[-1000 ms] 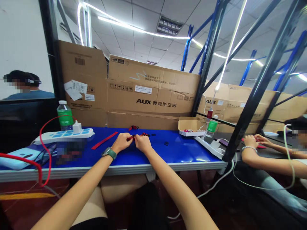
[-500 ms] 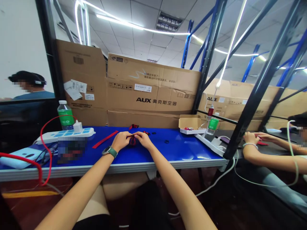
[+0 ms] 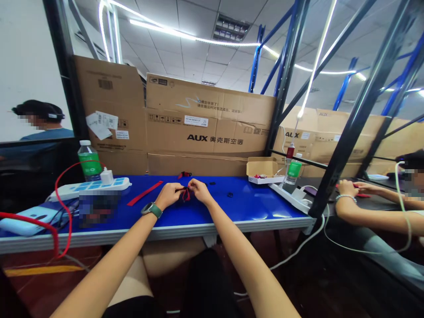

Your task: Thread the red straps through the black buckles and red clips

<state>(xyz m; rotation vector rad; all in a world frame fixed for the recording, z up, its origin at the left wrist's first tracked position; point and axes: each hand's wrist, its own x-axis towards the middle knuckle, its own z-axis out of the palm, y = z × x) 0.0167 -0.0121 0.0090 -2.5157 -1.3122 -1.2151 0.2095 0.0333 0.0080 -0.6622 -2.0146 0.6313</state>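
A small red-and-black strap piece (image 3: 185, 194) is held just above the middle of the blue tabletop (image 3: 238, 214). The left hand (image 3: 169, 194) and right hand (image 3: 200, 191) each have their fingers clamped on one side of it. It looks mid-handling, bunched and not laid down. A flat red strap (image 3: 145, 193) lies untouched to the left, and small black rings (image 3: 229, 194) lie loose to the right. A co-worker's hand (image 3: 346, 187) works well apart.

Desk (image 3: 245, 207): blue top. Held strap (image 3: 185, 194): red and black. Loose strap (image 3: 144, 193): red. Bottle (image 3: 89, 161): green label. Power strip (image 3: 88, 188): white with blue.
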